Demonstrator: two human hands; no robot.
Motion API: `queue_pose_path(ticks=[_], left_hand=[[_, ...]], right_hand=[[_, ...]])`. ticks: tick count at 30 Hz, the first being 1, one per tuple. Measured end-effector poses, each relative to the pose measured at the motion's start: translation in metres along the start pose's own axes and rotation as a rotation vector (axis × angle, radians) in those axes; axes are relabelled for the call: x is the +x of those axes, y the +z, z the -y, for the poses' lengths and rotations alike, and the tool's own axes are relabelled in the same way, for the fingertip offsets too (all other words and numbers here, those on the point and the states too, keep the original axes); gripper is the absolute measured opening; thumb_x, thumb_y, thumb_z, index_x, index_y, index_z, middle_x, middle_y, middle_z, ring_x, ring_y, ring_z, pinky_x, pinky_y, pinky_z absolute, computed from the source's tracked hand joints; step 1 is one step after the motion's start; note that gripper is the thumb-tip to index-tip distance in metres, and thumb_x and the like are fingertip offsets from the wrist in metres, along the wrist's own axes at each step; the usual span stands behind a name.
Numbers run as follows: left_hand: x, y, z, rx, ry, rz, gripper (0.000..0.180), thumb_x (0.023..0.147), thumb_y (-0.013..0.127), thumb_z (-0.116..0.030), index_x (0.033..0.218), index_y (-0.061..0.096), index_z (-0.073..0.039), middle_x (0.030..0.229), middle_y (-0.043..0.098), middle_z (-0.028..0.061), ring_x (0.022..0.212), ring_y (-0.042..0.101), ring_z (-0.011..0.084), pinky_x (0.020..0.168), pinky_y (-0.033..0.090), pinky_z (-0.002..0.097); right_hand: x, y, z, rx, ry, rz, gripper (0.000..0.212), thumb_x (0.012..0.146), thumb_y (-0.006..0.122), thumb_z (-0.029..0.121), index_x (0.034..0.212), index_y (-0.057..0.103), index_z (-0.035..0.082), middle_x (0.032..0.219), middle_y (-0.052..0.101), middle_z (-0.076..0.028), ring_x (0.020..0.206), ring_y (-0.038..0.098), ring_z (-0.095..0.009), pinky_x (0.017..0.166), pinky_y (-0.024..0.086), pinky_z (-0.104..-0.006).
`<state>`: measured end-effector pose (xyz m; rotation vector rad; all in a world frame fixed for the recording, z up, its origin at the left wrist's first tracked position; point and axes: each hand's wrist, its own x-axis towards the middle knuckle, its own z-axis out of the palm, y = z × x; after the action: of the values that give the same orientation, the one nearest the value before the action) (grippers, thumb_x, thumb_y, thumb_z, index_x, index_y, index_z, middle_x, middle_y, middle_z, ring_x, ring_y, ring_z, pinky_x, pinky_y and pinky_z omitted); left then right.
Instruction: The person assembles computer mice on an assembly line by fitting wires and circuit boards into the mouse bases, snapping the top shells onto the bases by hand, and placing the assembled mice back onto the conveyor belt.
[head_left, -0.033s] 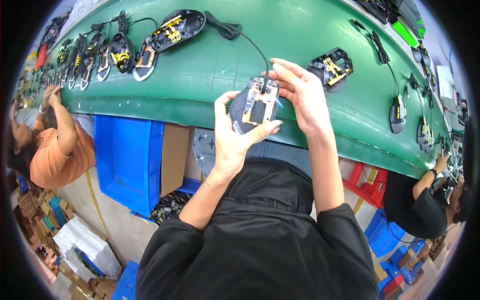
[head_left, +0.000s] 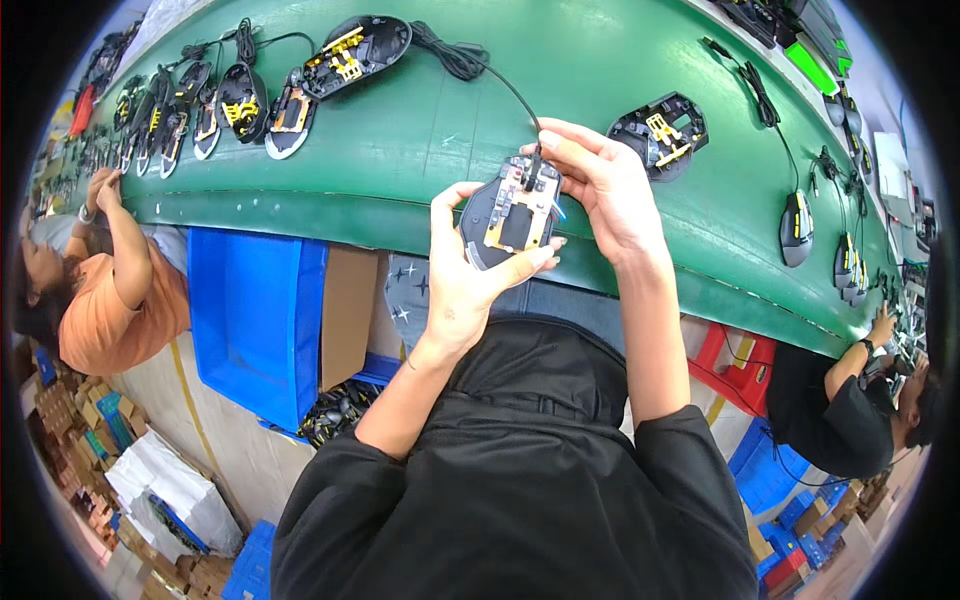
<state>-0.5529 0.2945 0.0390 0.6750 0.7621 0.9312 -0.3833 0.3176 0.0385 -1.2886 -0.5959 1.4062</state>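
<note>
My left hand [head_left: 462,262] is closed around the lower half of a computer mouse [head_left: 517,225], its opened base tilted up and held above the belt's near edge. The base carries a tan circuit board with a dark rectangular part in the middle and small coloured wires at its right side. My right hand [head_left: 605,185] is closed at the top right of the base, with thumb and index finger at the black mouse cable [head_left: 522,103] where it enters. Just beyond that hand a black mouse shell [head_left: 658,137] with yellow parts lies inside up.
Several opened mice [head_left: 242,105] and a larger shell [head_left: 357,57] lie on the green belt [head_left: 430,150] at left. More corded mice [head_left: 796,230] lie at right. A blue bin [head_left: 258,325] stands below the edge. Co-workers sit on both sides [head_left: 125,310].
The mouse shell beyond my right hand now lies very slightly further left. My right fingers have shifted a little at the cable; the left hand's hold looks the same.
</note>
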Motion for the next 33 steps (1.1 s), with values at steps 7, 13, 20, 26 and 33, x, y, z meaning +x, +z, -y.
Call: queue_pose_path(ticks=[7,13,20,26,33], left_hand=[[0.019,-0.02,-0.021,-0.372,-0.502,0.201,0.076,0.101,0.021,-0.056,0.141,0.035,0.007,0.13,0.049,0.0348,0.116,0.053,0.0524,0.095,0.047,0.0645],[0.029,-0.018,-0.009,-0.43,-0.547,0.362,0.064,0.102,0.026,-0.051,0.127,0.051,0.003,0.108,0.064,0.0293,0.091,0.068,0.0428,0.08,0.058,0.0507],[0.026,-0.005,-0.013,-0.345,-0.445,0.13,0.054,0.103,0.035,-0.046,0.113,0.058,0.003,0.101,0.067,0.0196,0.084,0.069,0.0293,0.075,0.06,0.0432],[0.022,-0.003,-0.012,-0.238,-0.396,0.147,0.052,0.104,0.034,-0.045,0.112,0.057,0.001,0.098,0.066,0.0161,0.085,0.069,0.0261,0.071,0.061,0.0412],[0.019,-0.006,-0.009,-0.178,-0.282,0.053,0.048,0.106,0.031,-0.04,0.112,0.06,-0.002,0.101,0.068,0.0099,0.091,0.068,0.0172,0.081,0.058,0.0346]], right_hand=[[-0.009,-0.003,0.017,-0.125,-0.028,0.081,0.026,0.082,0.074,0.008,0.105,0.07,-0.004,0.096,0.072,-0.012,0.085,0.066,-0.013,0.082,0.051,-0.0269],[-0.025,0.009,0.011,-0.198,-0.093,0.024,0.028,0.083,0.074,0.012,0.106,0.07,-0.003,0.095,0.073,-0.01,0.082,0.067,-0.013,0.08,0.053,-0.0259],[-0.071,-0.007,0.001,-0.682,-0.495,-0.109,0.035,0.071,0.083,0.007,0.104,0.073,0.004,0.092,0.073,-0.007,0.08,0.068,-0.014,0.073,0.054,-0.0271],[-0.069,-0.004,-0.001,-1.028,-0.875,-0.218,0.02,0.072,0.075,-0.003,0.091,0.073,0.002,0.085,0.072,-0.01,0.074,0.069,-0.022,0.067,0.055,-0.0301],[-0.08,0.031,-0.017,-0.489,-0.461,-0.371,0.017,0.081,0.069,-0.005,0.097,0.074,0.0,0.089,0.073,-0.011,0.08,0.069,-0.014,0.073,0.055,-0.0278]])
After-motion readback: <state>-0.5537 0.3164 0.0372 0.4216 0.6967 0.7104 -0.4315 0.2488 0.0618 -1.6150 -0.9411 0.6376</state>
